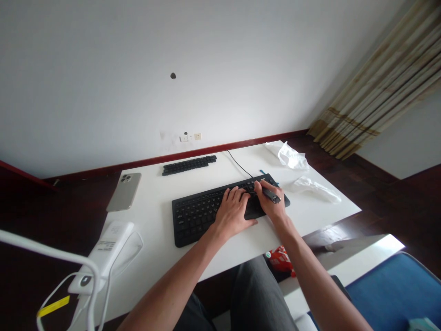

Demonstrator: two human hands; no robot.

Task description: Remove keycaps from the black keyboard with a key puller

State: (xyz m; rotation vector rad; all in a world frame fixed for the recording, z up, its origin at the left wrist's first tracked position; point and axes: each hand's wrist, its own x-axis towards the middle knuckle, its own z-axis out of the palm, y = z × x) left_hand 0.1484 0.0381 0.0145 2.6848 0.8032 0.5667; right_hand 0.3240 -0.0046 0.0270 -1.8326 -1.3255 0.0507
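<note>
A black wired keyboard (196,214) lies at a slant on the white table. My left hand (233,210) lies on its middle and right keys, fingers stretched out and palm down, holding nothing. My right hand (272,202) is closed around a dark pen-like tool (271,195) over the keyboard's right part. The tool's tip end is hard to make out against the dark keys. Between my hands, a stretch of the keyboard looks dark and smooth. Behind it, rows of loose black keycaps (189,164) are laid side by side.
A phone (124,192) lies face down at the left. Nearer stands a white power strip (103,253) with looping cable. Crumpled clear plastic wrapping (291,156) lies at the back right, beside a thin blue tool (262,171). The white table's (155,271) front edge is above my legs.
</note>
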